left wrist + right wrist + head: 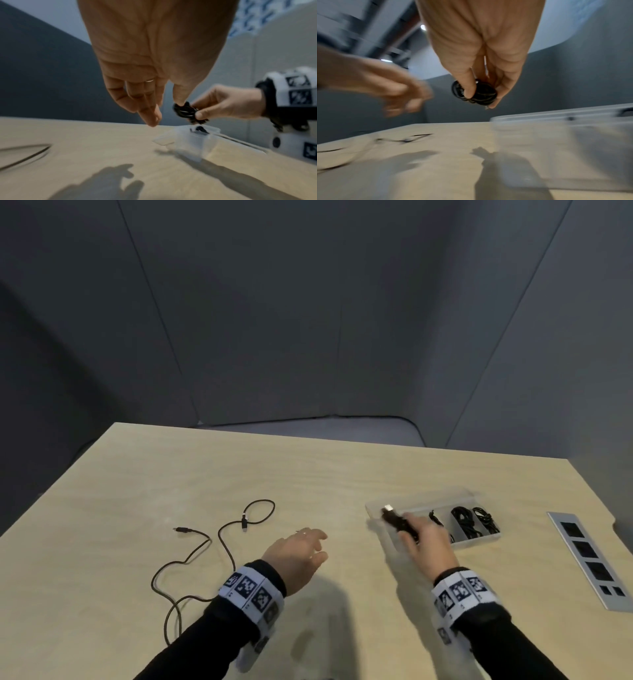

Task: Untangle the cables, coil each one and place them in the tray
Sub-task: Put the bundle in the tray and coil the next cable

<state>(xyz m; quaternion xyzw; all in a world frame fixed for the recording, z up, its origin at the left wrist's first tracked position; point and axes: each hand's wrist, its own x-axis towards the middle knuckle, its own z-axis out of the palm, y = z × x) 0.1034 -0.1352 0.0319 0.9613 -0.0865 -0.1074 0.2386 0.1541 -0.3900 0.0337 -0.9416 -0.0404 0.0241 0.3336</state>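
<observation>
My right hand [423, 537] pinches a coiled black cable [397, 520] between thumb and fingers, just above the near-left compartment of the clear tray [376, 503]; its silver plug points away from me. The right wrist view shows the coil [477, 93] held over the tray's rim [539, 116]. Several coiled black cables [474, 520] lie in the tray's right compartments. My left hand [305, 549] hovers over the table, relaxed and holding nothing. A loose black cable [205, 546] sprawls on the table to its left.
The tray stands on a light wooden table [308, 474]. A grey socket panel [589, 559] is set into the table at the far right. Dark grey walls stand behind the table's far edge.
</observation>
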